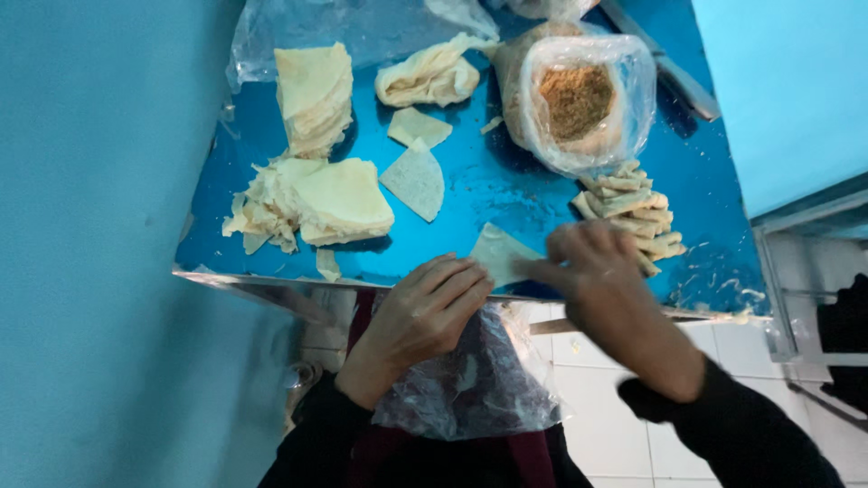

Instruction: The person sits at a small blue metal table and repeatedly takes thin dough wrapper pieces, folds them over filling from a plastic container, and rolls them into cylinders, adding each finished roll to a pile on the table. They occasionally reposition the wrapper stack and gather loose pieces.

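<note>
At the near edge of the blue table [506, 181], I have a triangular pastry sheet [500, 251] between my hands. To the left lie stacks of cut sheets [339, 201]. My left hand [425, 312] rests loosely curled at the table rim, fingertips touching the sheet's near corner, gripping nothing that I can see. My right hand [592, 267] pinches the sheet's right edge, though blur hides the exact hold. I judge this the laying-out step before filling; next calls for a flat sheet and a portion from the bag of brown filling [579, 99]. Finished rolls [633, 217] sit just beyond my right hand. My lap is covered by crumpled plastic.
</note>
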The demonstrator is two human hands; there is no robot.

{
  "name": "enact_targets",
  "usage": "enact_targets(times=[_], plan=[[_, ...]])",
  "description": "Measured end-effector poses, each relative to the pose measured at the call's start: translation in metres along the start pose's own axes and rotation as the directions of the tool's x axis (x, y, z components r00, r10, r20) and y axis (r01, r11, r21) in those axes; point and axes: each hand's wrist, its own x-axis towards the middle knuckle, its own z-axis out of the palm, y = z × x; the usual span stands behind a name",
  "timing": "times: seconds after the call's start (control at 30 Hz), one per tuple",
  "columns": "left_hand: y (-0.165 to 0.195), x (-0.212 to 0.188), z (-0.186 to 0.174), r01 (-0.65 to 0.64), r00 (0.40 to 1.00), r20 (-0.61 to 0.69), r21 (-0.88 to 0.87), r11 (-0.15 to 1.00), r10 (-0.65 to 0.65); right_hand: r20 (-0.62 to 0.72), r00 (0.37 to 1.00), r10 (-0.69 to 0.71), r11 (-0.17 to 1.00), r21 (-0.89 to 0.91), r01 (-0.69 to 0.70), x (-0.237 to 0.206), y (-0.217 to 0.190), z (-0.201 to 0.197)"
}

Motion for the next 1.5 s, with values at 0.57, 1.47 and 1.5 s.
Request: enact_targets(times=[0.57, 1.47, 1.5], plan=[[0.006, 0.005, -0.001, 0.125, 0.986, -0.097, -0.098, 0.987, -0.135, -0.145, 0.972, 0.187, 0.981, 0.074, -0.178, 0.121, 0.111, 0.04], [0.032, 0.029, -0.017, 0.536, 0.834, -0.07, -0.13, 0.834, -0.547, -0.191, 0.98, -0.062, 0.907, 0.4, 0.135, 0.022, -0.01, 0.018], [0.033, 0.029, -0.017, 0.532, 0.835, -0.083, -0.128, 0.837, -0.543, -0.186, 0.982, -0.044, 0.915, 0.386, 0.114, 0.019, -0.009, 0.018]])
